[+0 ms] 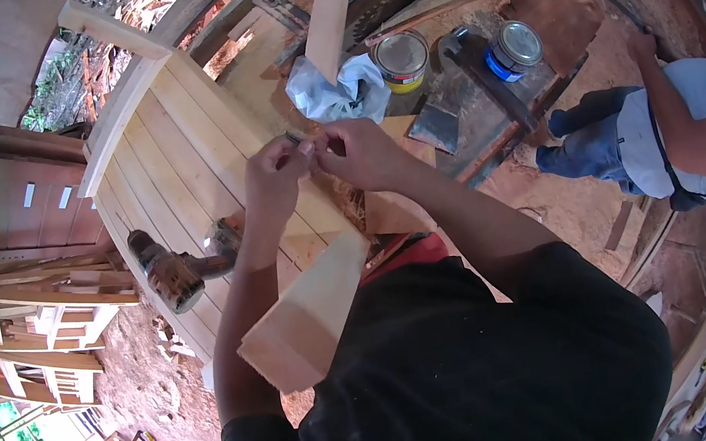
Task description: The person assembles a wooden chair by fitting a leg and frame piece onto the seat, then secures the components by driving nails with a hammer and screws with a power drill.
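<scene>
My left hand (275,178) is closed, thumb and fingers pinching a small dark piece (293,137) whose kind I cannot make out. Fingertip to fingertip with it, my right hand (360,153) is pinched too; whatever it grips is hidden or too small to name. Both hands are over the edge of a slatted wooden panel (198,144). On that panel a worn cordless drill (182,268) lies on its side, left of my left forearm. Just beyond my fingers sits a crumpled whitish plastic bag (337,91).
Two cans, one with a yellow band (401,61) and one blue (514,50), stand on the workbench beside a hammer (478,71). A toothed saw blade (392,13) lies behind. At right is another person (686,124). Wooden frames (45,350) are stacked at left.
</scene>
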{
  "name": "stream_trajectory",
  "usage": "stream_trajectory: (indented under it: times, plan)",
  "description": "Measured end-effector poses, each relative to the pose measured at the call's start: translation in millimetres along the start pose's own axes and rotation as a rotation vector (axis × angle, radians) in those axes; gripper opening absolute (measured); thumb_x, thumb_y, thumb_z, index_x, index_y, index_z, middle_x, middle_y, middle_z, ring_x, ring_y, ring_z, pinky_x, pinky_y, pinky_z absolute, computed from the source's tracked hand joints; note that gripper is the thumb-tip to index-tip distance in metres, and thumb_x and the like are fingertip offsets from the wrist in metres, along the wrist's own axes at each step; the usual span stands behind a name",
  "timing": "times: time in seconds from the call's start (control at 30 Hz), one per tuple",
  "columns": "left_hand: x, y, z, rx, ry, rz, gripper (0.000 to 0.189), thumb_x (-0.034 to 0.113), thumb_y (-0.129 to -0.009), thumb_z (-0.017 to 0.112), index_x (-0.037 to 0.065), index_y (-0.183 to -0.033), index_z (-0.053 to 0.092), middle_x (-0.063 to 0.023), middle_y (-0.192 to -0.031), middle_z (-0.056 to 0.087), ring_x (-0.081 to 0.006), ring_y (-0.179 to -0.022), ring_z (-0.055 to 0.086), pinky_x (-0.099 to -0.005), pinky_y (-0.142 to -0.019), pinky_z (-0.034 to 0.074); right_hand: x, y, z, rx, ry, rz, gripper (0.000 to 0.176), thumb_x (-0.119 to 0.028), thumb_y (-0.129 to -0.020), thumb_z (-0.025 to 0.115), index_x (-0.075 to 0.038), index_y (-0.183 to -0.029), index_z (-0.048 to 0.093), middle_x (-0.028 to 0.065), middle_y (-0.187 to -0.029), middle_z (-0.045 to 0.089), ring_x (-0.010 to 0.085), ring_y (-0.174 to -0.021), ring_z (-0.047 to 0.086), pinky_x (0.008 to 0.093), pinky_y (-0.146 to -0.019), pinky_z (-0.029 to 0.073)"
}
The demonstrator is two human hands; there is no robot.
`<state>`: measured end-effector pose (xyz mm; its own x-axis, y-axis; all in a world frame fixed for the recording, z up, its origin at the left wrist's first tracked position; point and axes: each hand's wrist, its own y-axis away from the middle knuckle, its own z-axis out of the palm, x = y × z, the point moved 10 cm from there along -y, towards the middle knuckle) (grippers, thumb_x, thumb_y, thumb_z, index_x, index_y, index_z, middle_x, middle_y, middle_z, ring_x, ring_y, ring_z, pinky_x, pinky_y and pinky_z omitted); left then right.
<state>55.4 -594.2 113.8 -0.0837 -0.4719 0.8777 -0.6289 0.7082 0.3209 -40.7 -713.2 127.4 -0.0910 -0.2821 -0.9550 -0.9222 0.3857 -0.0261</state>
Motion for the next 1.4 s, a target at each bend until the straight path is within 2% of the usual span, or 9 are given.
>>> stream_trajectory:
  times: [0.1, 0.2, 0.4, 0.5, 0.6, 0.77, 0.93, 1.23, 1.4]
  plan:
    - [17.9, -19.3, 7.1, 0.018, 0.327, -0.031, 0.020, 0.023, -0.104, 0.064, 0.004, -0.108, 0.068, -0.0028, -0.101, 0.070, -0.0132, -0.095, 0.067, -0.0313, -0.086, 0.054, 24.9, -20.7, -8.1, -0.028, 0.076, -0.006, 0.025, -0.022, -0.089, 0.073, 0.001, -0.086, 0.065, 0.0149, -0.082, 0.064, 0.0238, -0.075, 0.061, 0.0380, -0.071, 0.050]
    - [17.4, -44.1, -5.6, 0.137, 0.349, 0.043, 0.021, 0.027, -0.105, 0.062, 0.006, -0.109, 0.067, -0.0036, -0.110, 0.069, -0.0134, -0.101, 0.066, -0.0307, -0.090, 0.052, 53.5, -34.8, -25.0, 0.023, 0.161, -0.095, 0.021, -0.019, -0.089, 0.072, 0.001, -0.090, 0.067, 0.0178, -0.088, 0.065, 0.0292, -0.080, 0.065, 0.0404, -0.072, 0.052]
    - [25.4, -46.5, -21.9, 0.197, 0.414, 0.023, 0.026, 0.025, -0.108, 0.055, 0.006, -0.124, 0.062, -0.0062, -0.113, 0.068, -0.0152, -0.104, 0.065, -0.0343, -0.098, 0.050, 140.1, -67.4, -44.6, 0.173, 0.468, 0.059, 0.014, -0.012, -0.092, 0.065, -0.001, -0.093, 0.074, 0.0202, -0.095, 0.071, 0.0373, -0.090, 0.070, 0.0449, -0.079, 0.055]
    - [5.7, -27.3, -20.6, 0.204, 0.487, -0.097, 0.036, 0.017, -0.107, 0.052, 0.004, -0.140, 0.053, -0.0081, -0.109, 0.068, -0.0159, -0.102, 0.064, -0.0351, -0.098, 0.049, 149.1, -76.5, -33.1, -0.094, 0.916, 0.160, 0.019, -0.014, -0.094, 0.061, -0.004, -0.096, 0.077, 0.0199, -0.098, 0.075, 0.0354, -0.095, 0.075, 0.0455, -0.081, 0.060]
    - [-4.8, -0.1, -20.1, 0.186, 0.569, -0.176, 0.049, 0.012, -0.103, 0.055, -0.001, -0.149, 0.044, -0.0131, -0.108, 0.069, -0.0177, -0.098, 0.065, -0.0350, -0.093, 0.053, 161.4, -78.9, -24.3, -0.119, 0.878, 0.302, 0.022, -0.013, -0.094, 0.058, -0.006, -0.098, 0.079, 0.0183, -0.100, 0.077, 0.0332, -0.097, 0.076, 0.0445, -0.081, 0.062]
    - [-7.4, 41.9, -18.6, 0.305, 0.557, -0.257, 0.054, 0.003, -0.098, 0.050, -0.002, -0.151, 0.043, -0.0125, -0.099, 0.067, -0.0177, -0.090, 0.063, -0.0361, -0.093, 0.053, 199.3, -93.9, -8.6, -0.067, 0.781, 0.380, 0.026, -0.014, -0.094, 0.057, -0.008, -0.103, 0.080, 0.0162, -0.110, 0.077, 0.0329, -0.103, 0.075, 0.0474, -0.085, 0.062]
    - [-23.8, 63.3, -15.6, 0.304, 0.631, -0.270, 0.053, 0.002, -0.096, 0.051, 0.004, -0.150, 0.047, -0.0066, -0.091, 0.064, -0.0156, -0.083, 0.060, -0.0333, -0.085, 0.051, 178.8, -91.1, -8.7, -0.115, 0.822, 0.269, 0.022, -0.011, -0.093, 0.059, -0.005, -0.100, 0.079, 0.0161, -0.108, 0.076, 0.0333, -0.101, 0.076, 0.0462, -0.083, 0.062]
    - [-32.6, 72.8, -16.0, 0.282, 0.747, -0.239, 0.052, -0.001, -0.095, 0.055, 0.006, -0.146, 0.050, -0.0085, -0.093, 0.066, -0.0165, -0.086, 0.062, -0.0321, -0.083, 0.053, 176.4, -98.0, -6.7, -0.089, 0.829, 0.159, 0.018, -0.011, -0.090, 0.063, -0.004, -0.094, 0.079, 0.0170, -0.102, 0.076, 0.0329, -0.097, 0.076, 0.0457, -0.079, 0.062]
    - [-28.2, 71.9, -11.1, 0.271, 0.721, -0.240, 0.055, 0.000, -0.094, 0.058, 0.001, -0.148, 0.049, -0.0096, -0.094, 0.066, -0.0165, -0.084, 0.061, -0.0304, -0.078, 0.052, 180.4, -100.4, -12.5, -0.051, 0.741, 0.263, 0.018, -0.010, -0.090, 0.062, -0.003, -0.094, 0.079, 0.0179, -0.100, 0.076, 0.0336, -0.096, 0.076, 0.0465, -0.081, 0.061]
